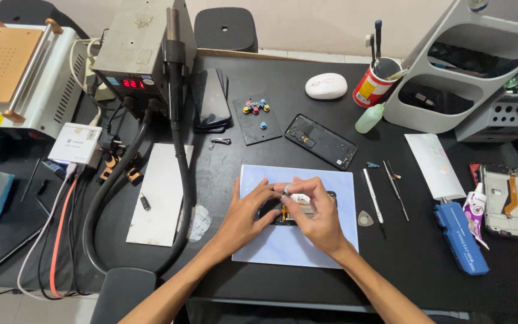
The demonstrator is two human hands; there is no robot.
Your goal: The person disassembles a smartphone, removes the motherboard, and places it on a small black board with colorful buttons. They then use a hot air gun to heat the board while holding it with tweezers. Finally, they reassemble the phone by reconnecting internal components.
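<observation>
Phone: while it lies on the pale blue mat (283, 246) near the front of the black worktop (415, 252), the opened phone (278, 213) shows a dark body with an orange strip inside; both hands cover much of it.
Left hand: the left hand (244, 219) is curled, its fingers pinching the phone's left end and steadying it.
Right hand: the right hand (316, 213) is closed around a small white tube (299, 198), its tip pointed at the phone.
Edges: the mat's front edge sits close to the worktop's rim.
Open room: bare mat lies ahead of the hands; a white plate (160, 195) and black hose (181, 174) stand to the left, thin metal tools (373, 195) and a guitar-pick-shaped opener (365, 218) just right.
</observation>
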